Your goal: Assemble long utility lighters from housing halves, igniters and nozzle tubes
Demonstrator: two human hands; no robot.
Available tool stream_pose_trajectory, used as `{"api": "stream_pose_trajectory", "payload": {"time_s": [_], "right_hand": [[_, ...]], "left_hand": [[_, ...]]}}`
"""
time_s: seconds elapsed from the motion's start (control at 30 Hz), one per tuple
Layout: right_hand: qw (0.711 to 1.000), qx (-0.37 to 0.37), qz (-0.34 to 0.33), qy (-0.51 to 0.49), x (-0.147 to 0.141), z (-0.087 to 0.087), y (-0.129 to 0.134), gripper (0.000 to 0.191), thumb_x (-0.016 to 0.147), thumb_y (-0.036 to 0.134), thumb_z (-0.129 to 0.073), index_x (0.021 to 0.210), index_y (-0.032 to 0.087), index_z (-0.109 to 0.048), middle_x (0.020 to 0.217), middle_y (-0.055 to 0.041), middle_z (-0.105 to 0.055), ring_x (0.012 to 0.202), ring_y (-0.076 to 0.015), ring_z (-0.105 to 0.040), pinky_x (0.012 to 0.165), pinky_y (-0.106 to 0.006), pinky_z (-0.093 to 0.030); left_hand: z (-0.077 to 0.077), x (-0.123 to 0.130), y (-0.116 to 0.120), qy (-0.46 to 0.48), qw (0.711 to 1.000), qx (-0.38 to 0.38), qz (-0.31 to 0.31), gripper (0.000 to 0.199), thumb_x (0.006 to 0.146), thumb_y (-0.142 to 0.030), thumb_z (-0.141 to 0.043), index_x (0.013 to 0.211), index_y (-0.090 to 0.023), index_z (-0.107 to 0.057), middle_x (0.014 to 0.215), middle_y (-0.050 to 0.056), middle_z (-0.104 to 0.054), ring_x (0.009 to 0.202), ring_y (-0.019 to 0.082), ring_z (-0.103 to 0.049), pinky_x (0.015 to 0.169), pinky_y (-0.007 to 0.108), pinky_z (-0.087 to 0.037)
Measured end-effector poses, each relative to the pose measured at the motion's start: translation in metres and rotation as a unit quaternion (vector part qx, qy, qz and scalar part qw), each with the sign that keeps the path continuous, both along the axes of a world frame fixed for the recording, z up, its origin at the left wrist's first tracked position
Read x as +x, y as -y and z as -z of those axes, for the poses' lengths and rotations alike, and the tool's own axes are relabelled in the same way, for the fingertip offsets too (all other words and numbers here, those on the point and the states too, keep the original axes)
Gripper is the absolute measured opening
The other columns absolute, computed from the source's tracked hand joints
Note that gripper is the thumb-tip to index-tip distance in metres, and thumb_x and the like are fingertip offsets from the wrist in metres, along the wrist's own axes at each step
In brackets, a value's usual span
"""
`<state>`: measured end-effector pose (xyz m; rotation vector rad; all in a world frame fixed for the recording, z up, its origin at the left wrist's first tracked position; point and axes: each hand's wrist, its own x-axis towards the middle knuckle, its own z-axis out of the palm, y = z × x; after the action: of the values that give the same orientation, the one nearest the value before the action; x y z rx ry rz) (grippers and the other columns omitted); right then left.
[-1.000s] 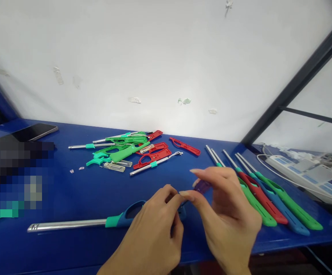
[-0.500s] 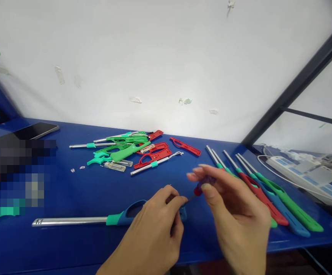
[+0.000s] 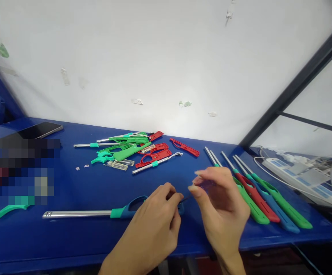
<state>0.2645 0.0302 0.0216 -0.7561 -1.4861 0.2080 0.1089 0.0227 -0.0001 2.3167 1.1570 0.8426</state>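
Observation:
A long-nosed lighter (image 3: 121, 213) with a blue handle, teal collar and silver barrel lies on the table, its barrel pointing left. My left hand (image 3: 151, 225) is closed over the handle and hides most of it. Just to the right, my right hand (image 3: 220, 206) is curled with thumb and fingertips close together around a small screwdriver (image 3: 185, 199). Only its thin shaft shows clearly, reaching toward the end of the blue handle by my left fingers. The screwdriver's handle is mostly hidden inside my right hand.
Behind my hands lies a pile of green and red lighter shells (image 3: 131, 151), barrels and clear fuel tanks (image 3: 117, 165). Several whole lighters (image 3: 269, 191) lie in a row on the right. A phone (image 3: 39, 131) and a power strip (image 3: 294, 179) flank the table.
My right hand has turned and shifted slightly left, so the screwdriver's red collar no longer shows. My left hand stays on the blue lighter. The view has shifted a little.

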Motion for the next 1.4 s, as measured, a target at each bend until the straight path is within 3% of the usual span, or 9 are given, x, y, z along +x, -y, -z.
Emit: {"api": "stream_pose_trajectory", "payload": {"time_s": [0.13, 0.3, 0.4, 0.5, 0.6, 0.77, 1.0, 1.17, 1.4], "right_hand": [[0.999, -0.034, -0.035, 0.004, -0.002, 0.007, -0.002, 0.039, 0.110, 0.018, -0.055, 0.144, 0.032, -0.069, 0.122, -0.0059, -0.077, 0.102, -0.0204, -0.079, 0.084, -0.037, -0.067], [0.999, -0.012, 0.015, -0.047, -0.006, 0.014, -0.007, 0.027, 0.104, 0.020, -0.070, 0.127, 0.033, -0.077, 0.109, -0.0015, -0.077, 0.088, -0.0162, -0.076, 0.078, -0.031, -0.065], [0.999, -0.018, 0.022, -0.036, -0.005, 0.014, -0.009, 0.031, 0.108, 0.023, -0.064, 0.136, 0.033, -0.075, 0.113, -0.0034, -0.075, 0.088, -0.0165, -0.075, 0.078, -0.032, -0.063], [0.999, -0.021, 0.020, -0.022, -0.002, 0.014, -0.010, 0.035, 0.112, 0.026, -0.056, 0.143, 0.033, -0.071, 0.118, -0.0051, -0.076, 0.088, -0.0171, -0.075, 0.080, -0.035, -0.063], [0.999, -0.011, 0.020, -0.035, -0.001, 0.016, -0.014, 0.030, 0.110, 0.027, -0.059, 0.136, 0.032, -0.073, 0.111, -0.0041, -0.074, 0.083, -0.0162, -0.074, 0.076, -0.034, -0.062], [0.998, -0.001, 0.017, -0.058, -0.001, 0.018, -0.021, 0.027, 0.099, 0.031, -0.077, 0.127, 0.028, -0.075, 0.097, -0.0011, -0.065, 0.081, -0.0165, -0.067, 0.075, -0.033, -0.058], [0.999, -0.030, -0.015, -0.037, -0.005, 0.017, -0.011, 0.025, 0.110, 0.031, -0.060, 0.132, 0.028, -0.071, 0.114, -0.0063, -0.077, 0.088, -0.0192, -0.078, 0.082, -0.038, -0.065], [0.999, -0.009, 0.012, -0.045, -0.007, 0.018, -0.010, 0.028, 0.102, 0.017, -0.070, 0.128, 0.026, -0.074, 0.095, -0.0003, -0.075, 0.067, -0.0134, -0.074, 0.064, -0.028, -0.063], [0.995, 0.006, 0.068, -0.073, -0.001, 0.023, -0.009, 0.049, 0.088, 0.011, -0.084, 0.133, 0.025, -0.072, 0.093, 0.0000, -0.075, 0.068, -0.0171, -0.073, 0.061, -0.035, -0.064]], "left_hand": [[0.001, 0.001, -0.001, -0.014, 1.000, 0.022, -0.012, 0.026, 0.096, -0.003, -0.046, 0.100, -0.021, -0.065, 0.110, 0.007, -0.064, 0.103, 0.026, -0.067, 0.094, 0.044, -0.062], [0.005, 0.000, -0.001, -0.030, 0.998, 0.052, -0.034, 0.025, 0.096, -0.002, -0.050, 0.100, -0.019, -0.067, 0.111, 0.008, -0.066, 0.105, 0.025, -0.068, 0.096, 0.043, -0.062], [0.004, 0.000, -0.001, -0.046, 0.996, 0.070, -0.037, 0.020, 0.099, -0.003, -0.057, 0.107, -0.017, -0.069, 0.113, 0.007, -0.069, 0.106, 0.023, -0.070, 0.097, 0.041, -0.062], [0.002, 0.001, -0.001, -0.074, 0.993, 0.080, -0.040, 0.010, 0.105, -0.020, -0.068, 0.114, -0.017, -0.071, 0.117, 0.006, -0.072, 0.106, 0.022, -0.071, 0.094, 0.043, -0.063], [0.002, 0.004, -0.002, -0.102, 0.990, 0.082, -0.053, 0.022, 0.106, -0.034, -0.071, 0.120, -0.017, -0.071, 0.123, 0.008, -0.073, 0.107, 0.023, -0.072, 0.094, 0.045, -0.063], [0.001, 0.010, -0.001, -0.139, 0.984, 0.076, -0.077, 0.029, 0.106, -0.037, -0.071, 0.127, -0.018, -0.070, 0.130, 0.010, -0.071, 0.112, 0.025, -0.072, 0.097, 0.048, -0.063], [-0.003, 0.006, 0.004, -0.169, 0.982, 0.059, -0.063, 0.030, 0.106, -0.037, -0.071, 0.129, -0.018, -0.069, 0.130, 0.010, -0.072, 0.112, 0.025, -0.072, 0.097, 0.048, -0.063], [-0.004, 0.004, 0.006, -0.166, 0.982, 0.073, -0.046, 0.025, 0.106, -0.035, -0.072, 0.123, -0.017, -0.071, 0.122, 0.008, -0.074, 0.106, 0.024, -0.074, 0.094, 0.046, -0.064], [0.001, 0.004, 0.008, -0.128, 0.988, 0.089, -0.022, 0.007, 0.102, -0.015, -0.065, 0.107, -0.015, -0.069, 0.105, 0.005, -0.072, 0.101, 0.024, -0.070, 0.096, 0.042, -0.057]]}}
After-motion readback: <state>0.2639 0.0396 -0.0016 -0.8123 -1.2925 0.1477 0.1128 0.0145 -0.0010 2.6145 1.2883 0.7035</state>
